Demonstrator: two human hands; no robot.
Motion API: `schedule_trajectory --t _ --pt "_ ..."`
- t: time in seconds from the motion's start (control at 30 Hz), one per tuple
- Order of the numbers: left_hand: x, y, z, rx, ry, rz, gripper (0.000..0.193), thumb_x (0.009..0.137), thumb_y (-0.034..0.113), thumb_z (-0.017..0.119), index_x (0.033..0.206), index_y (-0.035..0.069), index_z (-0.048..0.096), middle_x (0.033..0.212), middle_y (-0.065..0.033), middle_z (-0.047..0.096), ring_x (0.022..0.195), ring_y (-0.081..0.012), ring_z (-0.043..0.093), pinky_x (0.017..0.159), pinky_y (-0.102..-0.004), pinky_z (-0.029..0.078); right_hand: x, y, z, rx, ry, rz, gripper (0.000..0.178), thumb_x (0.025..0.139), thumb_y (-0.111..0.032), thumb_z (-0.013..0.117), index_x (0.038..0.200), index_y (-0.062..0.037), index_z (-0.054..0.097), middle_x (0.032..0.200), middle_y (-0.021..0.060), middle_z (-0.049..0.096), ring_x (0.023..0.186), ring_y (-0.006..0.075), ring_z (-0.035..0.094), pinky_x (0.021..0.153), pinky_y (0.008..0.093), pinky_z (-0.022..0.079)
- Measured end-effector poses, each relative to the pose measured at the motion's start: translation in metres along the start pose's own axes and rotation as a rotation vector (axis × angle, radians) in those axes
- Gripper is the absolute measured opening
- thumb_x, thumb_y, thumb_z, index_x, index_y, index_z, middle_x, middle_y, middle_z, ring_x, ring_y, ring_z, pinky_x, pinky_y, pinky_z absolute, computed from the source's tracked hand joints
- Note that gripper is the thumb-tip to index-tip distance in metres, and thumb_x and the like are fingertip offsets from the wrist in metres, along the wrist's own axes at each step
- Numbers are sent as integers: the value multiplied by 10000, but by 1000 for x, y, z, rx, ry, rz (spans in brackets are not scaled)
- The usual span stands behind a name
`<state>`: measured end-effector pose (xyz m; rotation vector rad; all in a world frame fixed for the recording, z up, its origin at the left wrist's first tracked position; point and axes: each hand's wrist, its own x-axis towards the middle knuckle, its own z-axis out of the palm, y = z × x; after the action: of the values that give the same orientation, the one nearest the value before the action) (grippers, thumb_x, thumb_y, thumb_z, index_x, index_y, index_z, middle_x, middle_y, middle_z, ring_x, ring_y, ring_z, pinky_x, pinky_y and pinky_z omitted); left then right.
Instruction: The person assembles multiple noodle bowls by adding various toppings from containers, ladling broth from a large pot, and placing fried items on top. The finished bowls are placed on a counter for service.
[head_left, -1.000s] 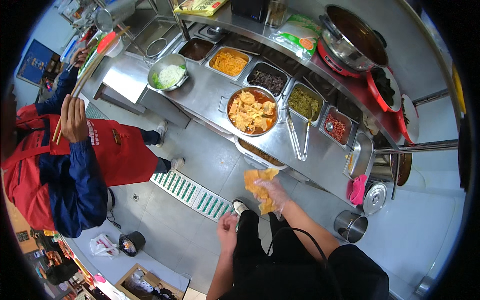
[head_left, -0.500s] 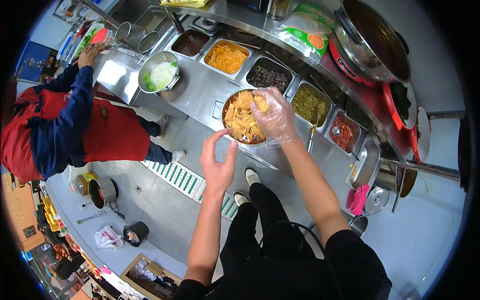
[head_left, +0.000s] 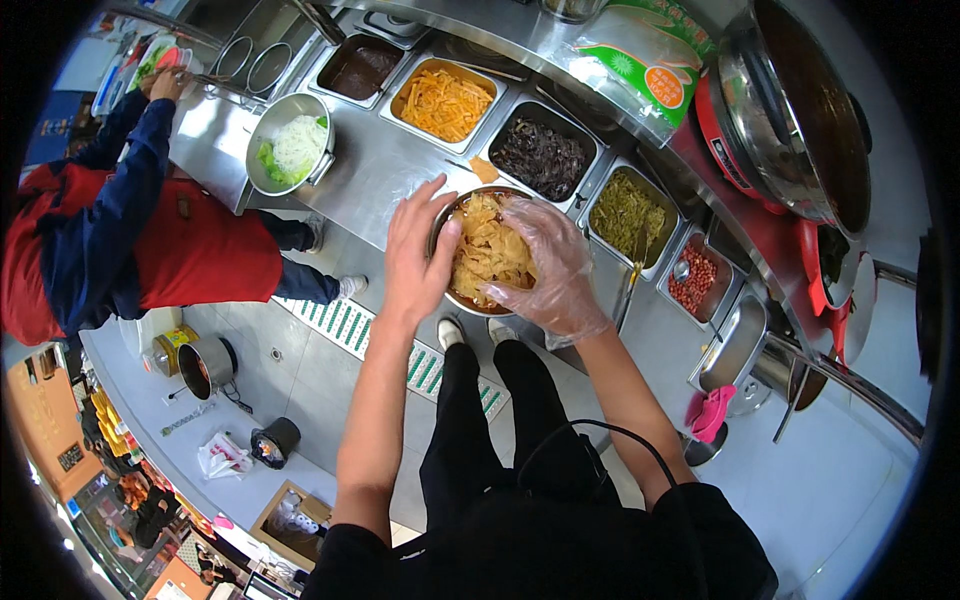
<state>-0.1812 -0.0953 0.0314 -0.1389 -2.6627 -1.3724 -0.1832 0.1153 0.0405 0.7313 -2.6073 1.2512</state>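
Observation:
A round metal bowl (head_left: 437, 250) stands at the near edge of the steel counter, heaped with thin yellow-brown crisp sheets (head_left: 488, 250) over dark reddish liquid. Fingers raised and thumb apart, my left hand (head_left: 413, 250) is at the bowl's left rim and covers part of it. My right hand (head_left: 555, 262) wears a clear plastic glove. It spreads over the bowl's right side, thumb low and fingers high, touching the sheets; some fingertips are hard to make out through the glove. One loose sheet (head_left: 484, 169) lies on the counter just beyond the bowl.
Behind the bowl sit trays of shredded orange vegetable (head_left: 445, 104), dark shreds (head_left: 540, 152), chopped greens (head_left: 628, 212) and peanuts (head_left: 692, 277). A pot of white noodles (head_left: 298, 145) stands left. A person in a red vest (head_left: 205, 240) works farther left. A shelf (head_left: 690, 175) overhangs the right.
My left hand has moved up to the bowl's left rim. My right hand, earlier gripping sheets above the bowl, now spreads over its right side. The loose sheet on the counter now shows.

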Motion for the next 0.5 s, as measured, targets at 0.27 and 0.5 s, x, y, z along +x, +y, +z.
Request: schedule_trajectory --t 0.27,0.5 --pt "35 -25 1 22 -105 49 221 952 154 609 1127 37 678 1244 -125 654 1186 -333 582 1069 -438 386 -29 -4 -1 -148 -31 170 471 871 -232 721 1292 -85 570 1364 110 572 1337 364 463 1155 532 308" --pt "114 -34 7 175 -338 149 296 882 130 678 1168 54 682 1040 -117 629 941 -302 617 876 -417 455 -27 -25 1 -157 -99 257 322 867 -255 733 1160 -156 641 1301 46 620 1340 314 483 1202 535 219"
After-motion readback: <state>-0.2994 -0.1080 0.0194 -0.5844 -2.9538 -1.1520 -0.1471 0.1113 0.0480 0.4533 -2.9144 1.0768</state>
